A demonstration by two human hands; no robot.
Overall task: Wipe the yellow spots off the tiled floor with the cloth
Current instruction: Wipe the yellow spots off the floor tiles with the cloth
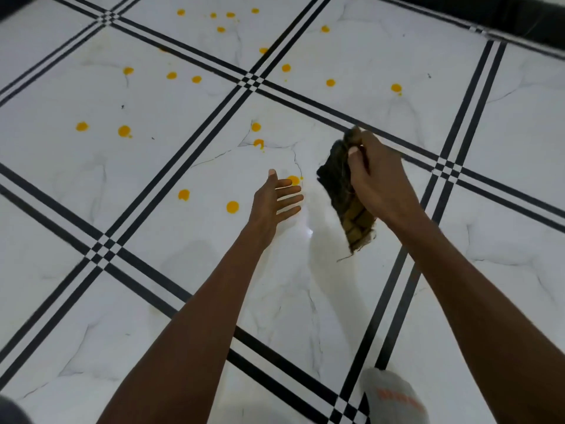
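Holding dark frayed woven cloth [342, 191] bunched in right-hand fingers [356, 154], left hand [275, 200] spread empty; best flattened before pressing onto nearest yellow spots [232, 207] on white marble-look tiled floor [153, 166].

Open floor all round the hands

Bare tiled floor [153, 166] lies clear from 9 to 3 o'clock; only a socked foot [394, 396] at 5 o'clock and a dark edge [519, 16] at 1 o'clock intrude.

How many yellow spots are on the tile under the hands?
5 yellow spots: two near the far corner, one partly behind the left hand at, two left of it. The cloth may hide more.
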